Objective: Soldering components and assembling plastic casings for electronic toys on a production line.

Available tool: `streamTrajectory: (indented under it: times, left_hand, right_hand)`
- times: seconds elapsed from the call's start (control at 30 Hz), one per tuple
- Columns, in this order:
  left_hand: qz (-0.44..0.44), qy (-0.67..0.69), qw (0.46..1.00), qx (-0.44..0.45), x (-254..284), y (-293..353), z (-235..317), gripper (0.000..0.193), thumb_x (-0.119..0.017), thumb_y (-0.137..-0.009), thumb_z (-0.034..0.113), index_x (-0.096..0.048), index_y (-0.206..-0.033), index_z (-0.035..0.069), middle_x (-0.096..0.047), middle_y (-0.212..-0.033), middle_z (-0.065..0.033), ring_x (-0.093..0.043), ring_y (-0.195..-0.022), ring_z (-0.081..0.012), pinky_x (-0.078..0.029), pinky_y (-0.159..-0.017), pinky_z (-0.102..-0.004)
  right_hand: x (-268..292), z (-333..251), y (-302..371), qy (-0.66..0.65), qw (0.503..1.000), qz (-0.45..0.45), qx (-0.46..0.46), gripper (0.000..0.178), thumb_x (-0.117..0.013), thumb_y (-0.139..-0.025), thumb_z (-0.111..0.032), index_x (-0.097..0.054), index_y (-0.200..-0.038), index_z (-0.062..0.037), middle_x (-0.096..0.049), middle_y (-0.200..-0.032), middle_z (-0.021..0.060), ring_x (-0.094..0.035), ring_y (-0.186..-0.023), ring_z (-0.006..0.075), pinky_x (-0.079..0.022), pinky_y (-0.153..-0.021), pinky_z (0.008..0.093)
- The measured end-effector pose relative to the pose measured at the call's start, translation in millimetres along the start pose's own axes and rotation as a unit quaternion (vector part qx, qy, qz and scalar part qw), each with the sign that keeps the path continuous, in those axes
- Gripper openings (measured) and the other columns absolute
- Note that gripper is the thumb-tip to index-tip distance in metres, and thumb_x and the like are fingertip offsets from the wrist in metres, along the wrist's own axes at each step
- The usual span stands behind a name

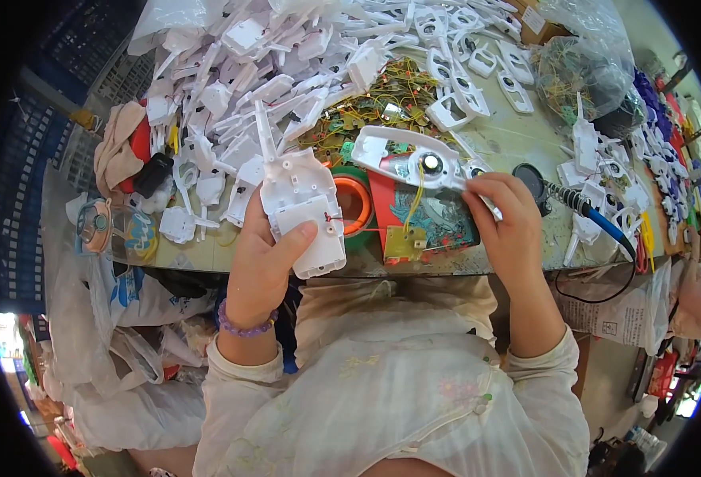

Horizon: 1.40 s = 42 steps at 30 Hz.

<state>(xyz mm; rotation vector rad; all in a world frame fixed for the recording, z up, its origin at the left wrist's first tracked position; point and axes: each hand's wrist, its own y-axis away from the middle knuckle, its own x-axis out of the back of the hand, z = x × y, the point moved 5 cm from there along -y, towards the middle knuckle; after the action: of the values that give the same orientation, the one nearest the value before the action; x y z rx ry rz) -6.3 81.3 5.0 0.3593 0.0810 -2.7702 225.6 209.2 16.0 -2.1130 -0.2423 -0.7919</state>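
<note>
My left hand (pixel 257 266) is closed around a white plastic housing half (pixel 299 184) with a boxy lower part and a narrow arm pointing up. The thumb presses on its box. In my right hand (pixel 511 221), the fingertips pinch the handle end of a second white housing half (pixel 394 151), which has a loop-shaped head and a round metallic part inside. Yellow wires run down from it to a small yellowish circuit board (pixel 405 243). A thin red wire joins that board to the left housing. The board hangs over the front of a red-edged work pad (pixel 383 208).
White housings (pixel 239 79) pile up at the back left, beside wired circuit boards (pixel 390 91). A soldering iron (pixel 571 198) with a blue handle lies at right. An orange roll (pixel 356 205) sits behind my left hand. A clear cup (pixel 114 230) stands at left.
</note>
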Motion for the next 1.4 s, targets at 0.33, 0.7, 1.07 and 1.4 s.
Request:
streamTrajectory:
  times: [0.33, 0.7, 1.07, 1.4]
  left_hand:
    - [0.006, -0.05, 0.995, -0.086, -24.5, -19.5, 30.7, 0.053, -0.057, -0.085, 0.002, -0.031, -0.131, 0.0, -0.055, -0.113, -0.0099, -0.058, -0.099, -0.0156, -0.05, -0.083, -0.0305]
    - [-0.277, -0.279, 0.914, -0.102, -50.9, -27.4, 37.7, 0.055, -0.052, -0.078, 0.001, -0.043, -0.132, 0.001, -0.052, -0.126, -0.0135, -0.052, -0.115, -0.0221, -0.042, -0.094, -0.0336]
    - [-0.242, -0.618, 0.708, -0.241, -34.0, -134.6, -15.0, 0.016, -0.066, -0.076, 0.017, -0.066, -0.085, 0.004, -0.063, -0.089, -0.0109, -0.059, -0.089, -0.0293, -0.048, -0.078, -0.0386]
    - [-0.009, -0.71, 0.635, -0.304, -53.6, -17.3, 52.2, 0.015, -0.067, -0.075, 0.016, -0.061, -0.083, 0.005, -0.058, -0.068, -0.0099, -0.057, -0.066, -0.0296, -0.042, -0.059, -0.0409]
  right_hand:
    - [-5.5, -57.9, -27.1, -0.149, 0.986, -0.01, 0.075, 0.03, -0.075, -0.072, -0.014, -0.061, -0.097, -0.0036, -0.06, -0.098, 0.0115, -0.058, -0.088, 0.0286, -0.047, -0.073, 0.0356]
    - [-9.8, -45.5, -7.0, -0.527, 0.825, -0.092, -0.183, 0.064, -0.069, -0.08, -0.015, -0.037, -0.134, -0.0023, -0.052, -0.121, 0.0097, -0.053, -0.105, 0.0166, -0.046, -0.087, 0.0321]
    - [-7.5, -7.1, -13.9, -0.781, 0.56, -0.06, -0.271, 0.06, -0.042, -0.089, -0.041, -0.037, -0.133, -0.0002, -0.052, -0.122, 0.0221, -0.057, -0.107, 0.0319, -0.054, -0.079, 0.04]
    - [-9.6, 5.1, -38.2, -0.646, 0.688, -0.187, -0.273, 0.041, -0.056, -0.086, -0.018, -0.051, -0.121, 0.0017, -0.061, -0.109, 0.0107, -0.06, -0.097, 0.0165, -0.05, -0.076, 0.0304]
